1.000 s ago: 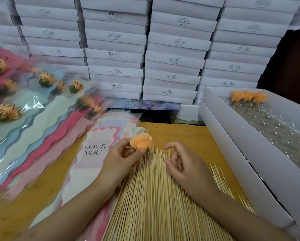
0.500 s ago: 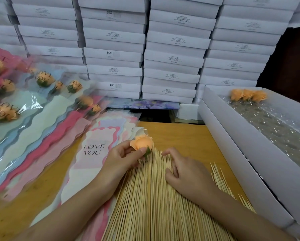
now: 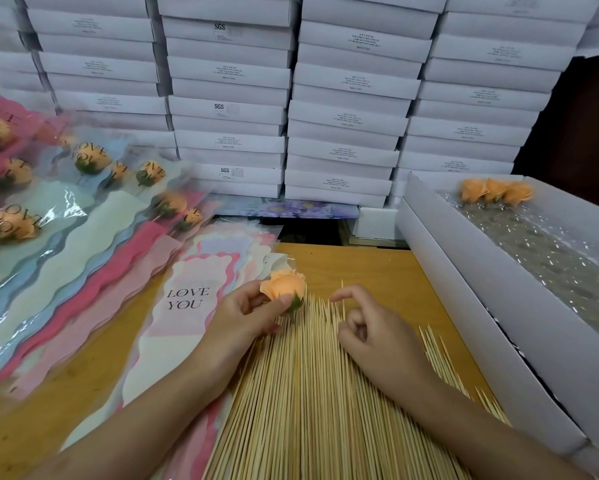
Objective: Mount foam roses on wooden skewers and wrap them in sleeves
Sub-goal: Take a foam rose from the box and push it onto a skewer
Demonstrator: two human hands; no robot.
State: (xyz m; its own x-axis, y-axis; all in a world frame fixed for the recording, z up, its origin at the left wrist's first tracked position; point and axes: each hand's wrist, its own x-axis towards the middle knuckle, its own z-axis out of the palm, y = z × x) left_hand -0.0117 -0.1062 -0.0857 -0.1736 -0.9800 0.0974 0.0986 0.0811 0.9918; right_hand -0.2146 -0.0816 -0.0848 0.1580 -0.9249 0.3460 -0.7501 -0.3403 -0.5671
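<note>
Foam rose (image 3: 284, 287) held over the skewers (image 3: 308, 393)

The left hand (image 3: 253, 313) pinches it between thumb and fingers, above the skewer tips at the middle of the desk (image 3: 360, 265) — the right hand (image 3: 374, 337) curls over those tips, but I cannot tell whether it holds one. Sleeves (image 3: 187, 306) lie toward the left edge.

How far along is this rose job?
Done: several wrapped roses lie on the left. In hand: the left hand holds a bare rose, and the right hand is at the skewers; whether it pinches one is unclear. Left: three roses in the box, a stack of empty sleeves and many skewers.
</note>
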